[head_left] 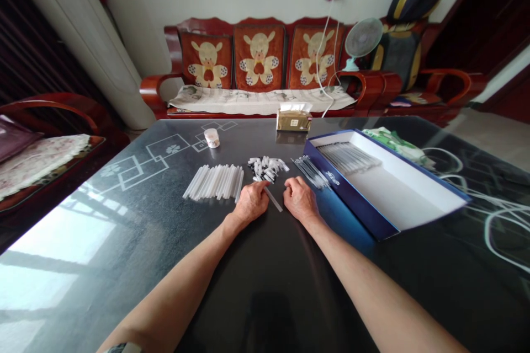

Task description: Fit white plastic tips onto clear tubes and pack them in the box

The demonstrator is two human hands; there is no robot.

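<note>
My left hand [253, 202] is closed, pinching a translucent pen barrel [274, 199] that slants down to the right. A hand's width away, my right hand [300, 197] rests on the table with fingers curled; I cannot make out whether anything is in them. Left of my left hand lies a row of frosted pen barrels [213, 182]. Just beyond both hands is a small heap of short white and black pen parts [265, 167]. Thin pen refills [311, 171] lie in a bundle beyond my right hand, against the box.
A blue box [356, 198] with a white inside stands at the right, holding a row of slender pens [348, 158]. Farther back are a tissue box [293, 120] and a small white roll [212, 138]. White cables [492, 198] and a green-white bag [395, 143] lie right.
</note>
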